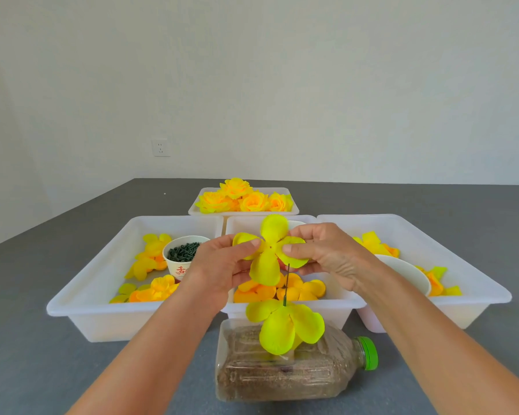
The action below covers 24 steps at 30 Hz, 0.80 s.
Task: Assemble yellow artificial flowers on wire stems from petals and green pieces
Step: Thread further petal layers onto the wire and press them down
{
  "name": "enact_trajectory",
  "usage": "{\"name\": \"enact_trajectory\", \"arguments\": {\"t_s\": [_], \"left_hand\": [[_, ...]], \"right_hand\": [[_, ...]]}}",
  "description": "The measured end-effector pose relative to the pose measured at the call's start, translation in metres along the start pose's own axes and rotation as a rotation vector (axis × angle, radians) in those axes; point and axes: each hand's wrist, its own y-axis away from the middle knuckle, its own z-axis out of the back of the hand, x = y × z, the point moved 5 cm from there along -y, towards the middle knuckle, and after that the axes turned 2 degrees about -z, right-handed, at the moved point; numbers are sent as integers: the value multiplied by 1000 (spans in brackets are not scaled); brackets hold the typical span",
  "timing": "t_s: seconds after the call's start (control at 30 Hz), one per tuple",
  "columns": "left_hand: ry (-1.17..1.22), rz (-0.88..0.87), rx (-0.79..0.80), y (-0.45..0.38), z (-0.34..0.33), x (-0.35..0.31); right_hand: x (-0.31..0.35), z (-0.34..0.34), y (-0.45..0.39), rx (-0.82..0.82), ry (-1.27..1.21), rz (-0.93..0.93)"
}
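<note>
A yellow four-lobed petal piece (pixel 269 249) hangs above the middle tray, flat side toward me. My left hand (pixel 219 265) pinches its left lobe and my right hand (pixel 327 253) pinches its right lobe. Below it a thin dark wire stem (pixel 287 284) stands upright. A second yellow petal piece (pixel 285 323) sits threaded low on the wire, over a clear bottle (pixel 282 369) filled with brown grain that lies on its side. A paper cup of dark green pieces (pixel 182 253) stands in the left tray.
Three white trays sit side by side: left tray (pixel 81 307), middle tray (pixel 339 307), right tray (pixel 477 286), each with loose yellow-orange petals. A white bowl (pixel 408 271) is in the right tray. A far tray (pixel 294 210) holds finished yellow flowers. The table is grey.
</note>
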Motion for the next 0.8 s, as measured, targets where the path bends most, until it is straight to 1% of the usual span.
{"name": "enact_trajectory", "arguments": {"t_s": [0.07,0.13,0.17,0.23,0.3,0.4,0.5,0.6,0.67,0.7,0.73,0.8], "left_hand": [[131,46,-13,-2,3,1],[198,80,-54,-3,7,1],[206,88,-76,-4,9,1],[202,89,-106,-5,12,1],[190,87,-116,-5,11,1],[159,80,-105,-3,5,0],[117,66,-96,-1,-1,0],[72,75,-63,1,-5,-2],[46,78,-36,3,-8,-3],[40,76,-27,4,-9,-5],[29,71,-16,5,-10,-6],[-18,59,3,6,-12,-9]], "right_hand": [[3,5,2,-102,26,136],[11,12,8,-269,245,356],[16,12,13,-325,372,469],[25,6,22,-360,572,674],[29,-4,27,-333,760,803],[32,-17,30,-334,966,878],[39,-21,35,-449,1059,948],[43,-26,36,-513,1171,1086],[43,-26,37,-525,1163,1146],[43,-23,36,-530,1129,1142],[41,-20,34,-530,1080,1111],[37,-14,28,-506,942,970]]}}
